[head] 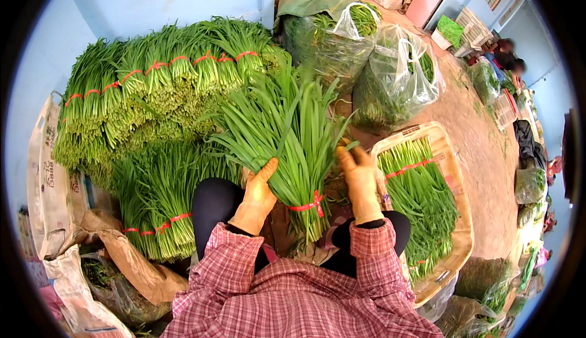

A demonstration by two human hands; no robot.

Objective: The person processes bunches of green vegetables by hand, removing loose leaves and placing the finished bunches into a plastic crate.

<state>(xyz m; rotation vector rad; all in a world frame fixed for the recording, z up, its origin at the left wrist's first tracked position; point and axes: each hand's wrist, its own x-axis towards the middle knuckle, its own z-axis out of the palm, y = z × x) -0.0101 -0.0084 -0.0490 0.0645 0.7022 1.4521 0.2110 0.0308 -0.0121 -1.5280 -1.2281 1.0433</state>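
A bunch of green garlic chives point(293, 141) stands between my knees, leaves fanned upward and pale stem ends down. A red tie point(307, 207), knotted at the front, circles its lower part. My left hand point(256, 196), in an orange-yellow glove, grips the bunch from the left, thumb across the leaves and fingers hidden behind. On the other side, my gloved right hand point(360, 182) is raised beside the leaf tips. Its fingers are blurred, and whether they pinch a leaf cannot be made out.
Tied chive bunches point(169, 70) are stacked against the blue wall, with more bunches point(160, 200) by my left knee. To my right sits a plastic crate point(462, 246) of chives. Filled clear bags point(389, 86) stand ahead. People point(506, 56) are farther right.
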